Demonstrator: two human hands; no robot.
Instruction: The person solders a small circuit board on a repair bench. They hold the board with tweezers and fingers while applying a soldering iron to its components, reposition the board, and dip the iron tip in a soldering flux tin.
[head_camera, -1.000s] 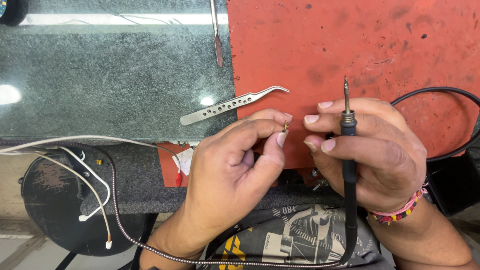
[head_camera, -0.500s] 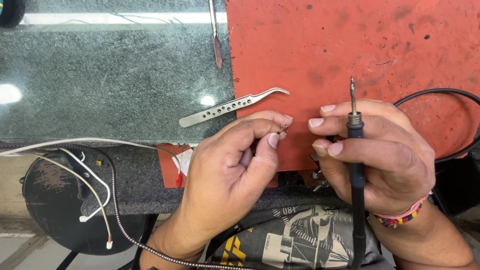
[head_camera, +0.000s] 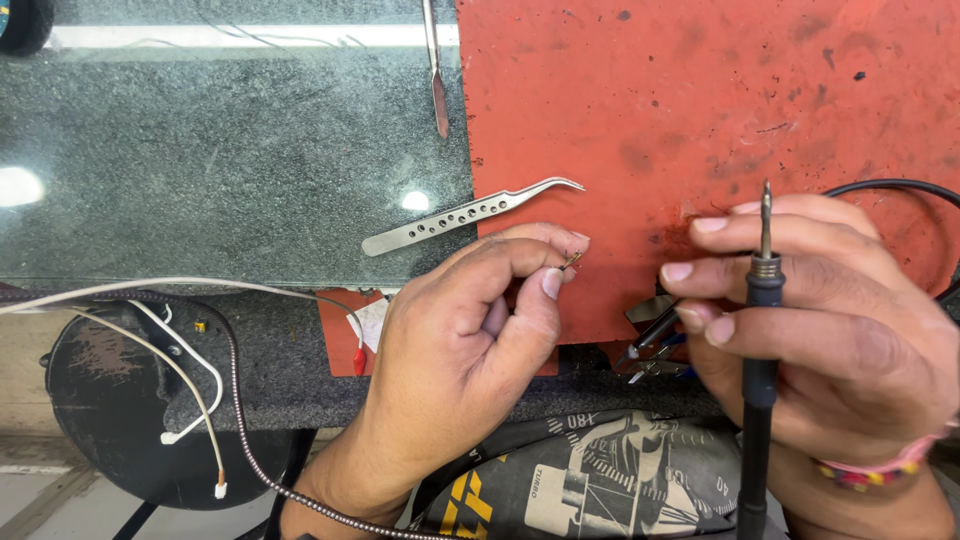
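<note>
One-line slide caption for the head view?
Left hand pinches a small metal part; right hand holds a soldering iron over the red mat.

The only camera sat on my head and looked steeply down, close over my hands, at the red mat (head_camera: 700, 120) and perhaps my lap below.

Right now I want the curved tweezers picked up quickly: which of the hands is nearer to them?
Left. The left hand sits just below the curved tweezers; the right hand, holding the soldering iron, is farther off to their right.
</note>
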